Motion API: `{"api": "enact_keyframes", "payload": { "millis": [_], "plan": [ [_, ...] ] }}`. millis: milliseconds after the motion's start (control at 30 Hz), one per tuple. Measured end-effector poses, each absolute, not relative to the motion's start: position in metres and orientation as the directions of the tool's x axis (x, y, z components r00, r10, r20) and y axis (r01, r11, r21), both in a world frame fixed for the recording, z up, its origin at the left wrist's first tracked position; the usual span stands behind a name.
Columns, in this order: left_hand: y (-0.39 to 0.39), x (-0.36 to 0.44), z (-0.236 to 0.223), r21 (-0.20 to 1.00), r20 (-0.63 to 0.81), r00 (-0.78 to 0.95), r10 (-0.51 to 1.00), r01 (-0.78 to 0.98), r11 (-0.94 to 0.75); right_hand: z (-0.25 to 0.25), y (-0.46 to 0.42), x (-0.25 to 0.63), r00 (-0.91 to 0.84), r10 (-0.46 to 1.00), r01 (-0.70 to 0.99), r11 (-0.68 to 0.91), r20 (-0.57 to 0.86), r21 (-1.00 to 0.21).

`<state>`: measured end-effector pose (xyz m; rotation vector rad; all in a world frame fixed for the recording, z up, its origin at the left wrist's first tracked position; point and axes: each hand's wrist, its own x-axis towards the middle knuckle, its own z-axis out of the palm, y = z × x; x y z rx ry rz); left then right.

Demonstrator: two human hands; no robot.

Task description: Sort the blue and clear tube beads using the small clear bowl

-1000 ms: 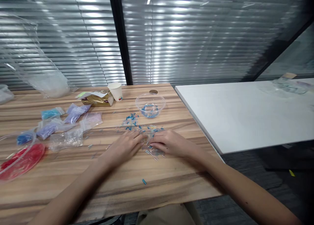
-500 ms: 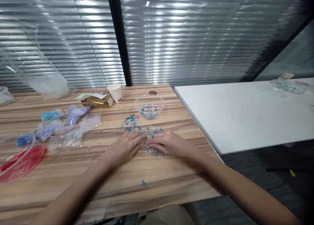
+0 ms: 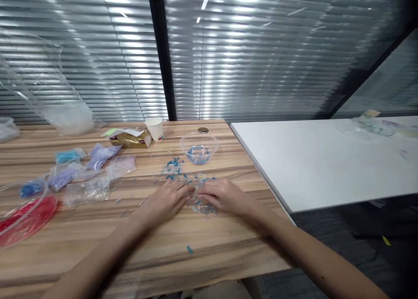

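Small tube-shaped pieces like bugle beads, clear, blue and a few yellowish, lie scattered in a loose pile [image 3: 205,209] on the wooden table. My left hand [image 3: 168,199] rests at the pile's left side, fingers bent and drawn together towards the thumb. Facing it from the right, my right hand [image 3: 222,196] has its thumb and fingertips closed among the beads. Whatever is between the fingertips of either hand is too small to make out. Just beyond the hands lie more blue beads [image 3: 173,165], beside a clear plastic bowl [image 3: 214,148] with blue beads inside.
Small bags of purple beads [image 3: 102,156], turquoise beads [image 3: 67,156] and clear pieces lie left. A red-filled clear container [image 3: 42,214] is nearer. A gold box [image 3: 129,139] and paper cup [image 3: 154,128] stand behind. One blue bead [image 3: 189,249] lies in front; a white table [image 3: 313,164] adjoins right.
The camera view has tilted up slightly, so everything sits a little lower. Both hands stay at the bead pile with only slight finger movement.
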<state>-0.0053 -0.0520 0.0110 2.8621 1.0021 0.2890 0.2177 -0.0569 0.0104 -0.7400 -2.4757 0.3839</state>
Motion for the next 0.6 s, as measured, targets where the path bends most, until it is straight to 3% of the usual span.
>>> {"api": "enact_keyframes", "payload": {
  "millis": [400, 600],
  "plan": [
    [-0.0526, -0.0052, 0.0109, 0.159, 0.141, 0.761, 0.633, 0.613, -0.774, 0.0129, -0.0586, 0.2188, -0.604, 0.594, 0.44, 0.804, 0.531, -0.4],
    [-0.0518, -0.0059, 0.0087, 0.164, 0.142, 0.76, 0.634, 0.614, -0.772, 0.016, -0.0597, 0.2193, -0.597, 0.601, 0.442, 0.799, 0.532, -0.407]
  ]
}}
